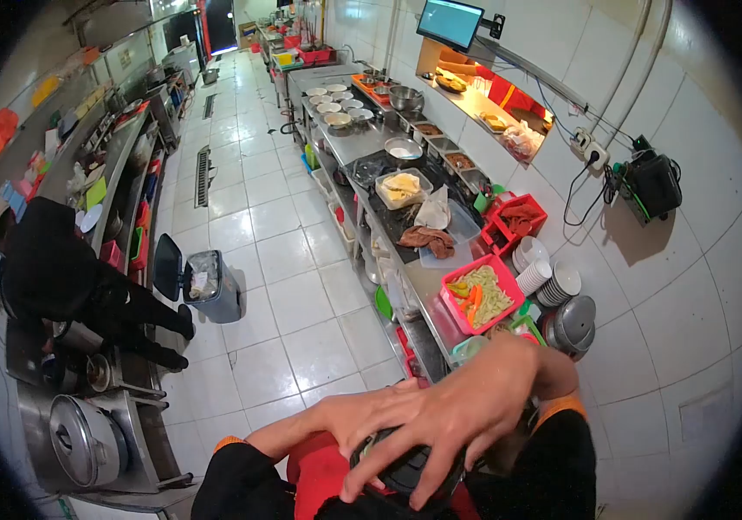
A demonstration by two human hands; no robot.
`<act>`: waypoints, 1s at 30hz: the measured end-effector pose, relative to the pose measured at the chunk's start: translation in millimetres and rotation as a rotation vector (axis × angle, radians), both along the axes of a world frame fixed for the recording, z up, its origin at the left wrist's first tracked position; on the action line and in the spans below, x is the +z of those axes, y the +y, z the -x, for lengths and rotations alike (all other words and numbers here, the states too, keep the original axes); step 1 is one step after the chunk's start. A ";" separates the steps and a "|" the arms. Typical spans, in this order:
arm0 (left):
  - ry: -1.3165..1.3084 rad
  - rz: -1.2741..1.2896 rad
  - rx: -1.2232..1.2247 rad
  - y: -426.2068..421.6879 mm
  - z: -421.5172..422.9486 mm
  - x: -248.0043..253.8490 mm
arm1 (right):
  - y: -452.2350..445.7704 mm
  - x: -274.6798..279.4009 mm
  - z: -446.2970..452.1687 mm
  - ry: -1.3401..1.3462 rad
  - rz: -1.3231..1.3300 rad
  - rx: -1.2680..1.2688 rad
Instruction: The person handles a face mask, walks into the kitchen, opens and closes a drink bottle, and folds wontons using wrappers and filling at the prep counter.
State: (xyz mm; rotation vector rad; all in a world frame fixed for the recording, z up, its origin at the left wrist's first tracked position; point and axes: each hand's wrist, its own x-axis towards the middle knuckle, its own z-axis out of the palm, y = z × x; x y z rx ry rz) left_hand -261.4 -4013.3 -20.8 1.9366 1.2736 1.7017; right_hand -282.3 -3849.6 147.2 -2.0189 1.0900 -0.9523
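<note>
My right hand (pixel 453 416) lies over the top of a round black lid or container (pixel 405 464) close to my body, its fingers curved over the edge. Beneath and beside it, my left hand (pixel 349 420) is wrapped round the near left side of the same black object. What is inside or under the black object is hidden by my hands. Just beyond, on the steel counter, sits a pink basket (pixel 514 284) with sliced green vegetables and orange pieces. Red cloth (pixel 312 472) shows below my left wrist.
Along the right counter stand a tub of yellow food (pixel 403 188), a brown cloth (pixel 427 242), stacked white bowls (pixel 560 284) and metal lids (pixel 574 322). At left, a person in black (pixel 50 260) bends over a counter near a grey bin (pixel 215 290) and a large pot (pixel 85 442).
</note>
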 end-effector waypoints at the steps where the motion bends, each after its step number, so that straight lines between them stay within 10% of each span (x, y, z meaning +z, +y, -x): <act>1: -0.049 0.037 0.064 -5.4 -3.1 -0.8 | 1.5 -6.7 7.2 -0.110 0.057 0.067; 12: -0.245 0.273 0.713 -51.0 -21.0 -38.7 | 14.1 -56.1 -39.9 0.210 0.107 -1.025; 30: 0.045 0.227 0.577 -54.8 -2.1 10.5 | -16.8 -75.3 10.3 -0.409 0.304 -0.281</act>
